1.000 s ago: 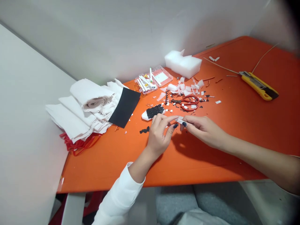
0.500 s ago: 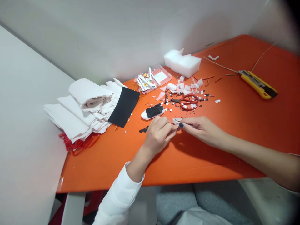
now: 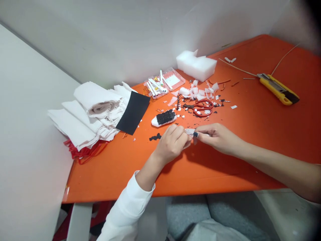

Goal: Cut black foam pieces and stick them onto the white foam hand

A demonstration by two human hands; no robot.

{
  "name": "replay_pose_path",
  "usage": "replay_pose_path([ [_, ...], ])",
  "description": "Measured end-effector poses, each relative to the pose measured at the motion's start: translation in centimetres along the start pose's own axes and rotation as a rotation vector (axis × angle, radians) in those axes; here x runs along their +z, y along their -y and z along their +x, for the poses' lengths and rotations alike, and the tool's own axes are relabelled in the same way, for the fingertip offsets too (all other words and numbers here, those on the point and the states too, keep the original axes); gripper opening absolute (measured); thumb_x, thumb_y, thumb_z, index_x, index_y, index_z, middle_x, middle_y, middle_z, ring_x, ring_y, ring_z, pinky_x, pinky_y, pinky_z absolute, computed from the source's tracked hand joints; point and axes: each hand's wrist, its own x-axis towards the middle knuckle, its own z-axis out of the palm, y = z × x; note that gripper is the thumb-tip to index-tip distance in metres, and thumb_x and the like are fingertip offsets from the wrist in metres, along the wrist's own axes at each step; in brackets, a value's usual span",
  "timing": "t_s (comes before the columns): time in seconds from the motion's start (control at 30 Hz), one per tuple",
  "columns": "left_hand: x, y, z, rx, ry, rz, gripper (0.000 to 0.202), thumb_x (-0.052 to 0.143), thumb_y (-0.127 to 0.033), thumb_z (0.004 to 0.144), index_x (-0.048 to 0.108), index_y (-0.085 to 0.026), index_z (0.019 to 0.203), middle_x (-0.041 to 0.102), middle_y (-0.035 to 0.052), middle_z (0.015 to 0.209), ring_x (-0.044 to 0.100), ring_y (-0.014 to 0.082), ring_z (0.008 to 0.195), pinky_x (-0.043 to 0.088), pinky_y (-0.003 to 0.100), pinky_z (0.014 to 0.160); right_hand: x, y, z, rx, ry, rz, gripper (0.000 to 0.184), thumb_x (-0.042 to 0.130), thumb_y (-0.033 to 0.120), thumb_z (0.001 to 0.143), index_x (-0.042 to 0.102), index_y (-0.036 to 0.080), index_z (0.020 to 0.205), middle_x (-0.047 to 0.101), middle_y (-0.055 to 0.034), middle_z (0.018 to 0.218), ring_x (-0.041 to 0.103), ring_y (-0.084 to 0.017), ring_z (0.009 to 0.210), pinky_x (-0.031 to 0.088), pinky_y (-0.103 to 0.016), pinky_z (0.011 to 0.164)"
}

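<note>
Between my two hands is a small strip of white paper (image 3: 190,131), held a little above the orange table. My left hand (image 3: 173,142) pinches its left end, the fingertips partly hidden behind the knuckles. At the other end, my right hand (image 3: 218,136) grips the paper between thumb and fingers; a dark nail shows on the thumb. Just beyond my left hand lies a white foam piece (image 3: 156,121) covered on top with overlapping black bits. A few black paper scraps (image 3: 155,137) sit left of my left hand.
Red-handled scissors (image 3: 202,107) lie among foam and paper scraps (image 3: 198,91). Behind them are a white foam block (image 3: 198,65) and an open case of markers (image 3: 156,87). A yellow box cutter (image 3: 279,88) rests at right. White paper (image 3: 97,97) and a black sheet (image 3: 133,113) lie at left.
The white paper strip, curled in a loop before, now looks flatter between my fingers. My left fingers have turned slightly; both hands stay in nearly the same place.
</note>
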Motion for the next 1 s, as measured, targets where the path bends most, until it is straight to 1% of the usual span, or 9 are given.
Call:
replay_pose_path([
  [0.17,-0.2,0.1,0.1,0.033,0.016,0.024,0.019,0.054,-0.014,0.087,0.045,-0.018,0.071,0.049,0.0008,0.064,0.044,0.0148,0.063,0.035,0.03,0.059,0.0,0.3,0.0,0.009,0.001,0.049,0.024,0.044,0.022,0.083,0.062,0.016,0.069,0.049,0.0037,0.06,0.043,-0.011,0.058,0.03,-0.023,0.057],
  [0.37,-0.3,0.0,0.1,0.023,-0.022,-0.03,0.021,0.054,-0.017,0.087,0.043,-0.019,0.07,0.05,0.0005,0.063,0.041,0.0144,0.059,0.035,0.03,0.058,-0.1,0.4,0.0,-0.001,0.02,0.04,0.029,0.045,0.028,0.087,0.063,0.015,0.069,0.048,0.0032,0.059,0.041,-0.011,0.057,0.031,-0.023,0.056],
  [0.43,-0.2,0.1,0.1,-0.056,-0.051,-0.138,0.019,0.055,-0.017,0.087,0.045,-0.019,0.071,0.05,-0.0006,0.063,0.042,0.0139,0.06,0.037,0.03,0.061,-0.4,0.2,0.1,-0.026,0.061,0.036,0.035,0.041,0.034,0.091,0.063,0.015,0.072,0.051,0.0021,0.061,0.042,-0.011,0.057,0.033,-0.023,0.056],
  [0.53,0.0,0.2,-0.2,-0.303,-0.062,-0.441,0.01,0.056,-0.019,0.087,0.051,-0.018,0.079,0.049,-0.0021,0.067,0.047,0.0123,0.064,0.044,0.031,0.068,-1.1,0.1,0.2,-0.125,0.149,0.027,0.039,0.037,0.041,0.095,0.065,0.015,0.087,0.062,-0.0018,0.076,0.053,-0.014,0.067,0.04,-0.024,0.064],
  [0.6,0.1,0.4,-0.3,-0.467,-0.019,-0.623,0.006,0.055,-0.022,0.089,0.055,-0.018,0.084,0.049,-0.0017,0.071,0.049,0.0115,0.067,0.046,0.031,0.071,-1.4,0.1,0.2,-0.198,0.176,-0.014,0.038,0.037,0.041,0.096,0.066,0.017,0.098,0.067,-0.0046,0.091,0.06,-0.018,0.081,0.044,-0.026,0.074],
  [0.67,0.1,0.5,-0.4,-0.563,0.041,-0.723,0.01,0.053,-0.026,0.09,0.057,-0.018,0.087,0.051,-0.0004,0.075,0.05,0.0118,0.07,0.046,0.03,0.071,-1.5,0.2,0.2,-0.237,0.164,-0.074,0.036,0.038,0.04,0.096,0.066,0.019,0.102,0.067,-0.0057,0.098,0.061,-0.02,0.087,0.045,-0.027,0.078],
  [0.8,0.0,0.2,-0.4,-0.574,0.06,-0.792,0.016,0.049,-0.029,0.091,0.058,-0.018,0.098,0.057,0.0034,0.084,0.053,0.0139,0.076,0.046,0.031,0.074,-1.4,0.3,0.1,-0.233,0.07,-0.162,0.035,0.037,0.039,0.096,0.066,0.02,0.1,0.068,-0.0057,0.089,0.061,-0.019,0.075,0.046,-0.027,0.071],
  [0.9,0.0,-0.3,-0.3,-0.572,0.01,-0.792,0.024,0.047,-0.027,0.092,0.055,-0.018,0.113,0.057,0.0049,0.089,0.055,0.0145,0.079,0.046,0.03,0.074,-1.3,0.3,0.1,-0.22,0.006,-0.201,0.036,0.035,0.038,0.097,0.065,0.018,0.098,0.066,-0.0047,0.082,0.057,-0.016,0.068,0.044,-0.025,0.067],
  [1.0,0.1,-0.4,-0.3,-0.586,-0.053,-0.678,0.036,0.051,-0.022,0.089,0.048,-0.02,0.125,0.058,0.004,0.09,0.055,0.0139,0.08,0.046,0.028,0.072,-1.3,0.2,0.1,-0.21,0.021,-0.236,0.036,0.033,0.035,0.098,0.065,0.017,0.096,0.064,-0.0034,0.079,0.054,-0.014,0.063,0.042,-0.024,0.064],
])
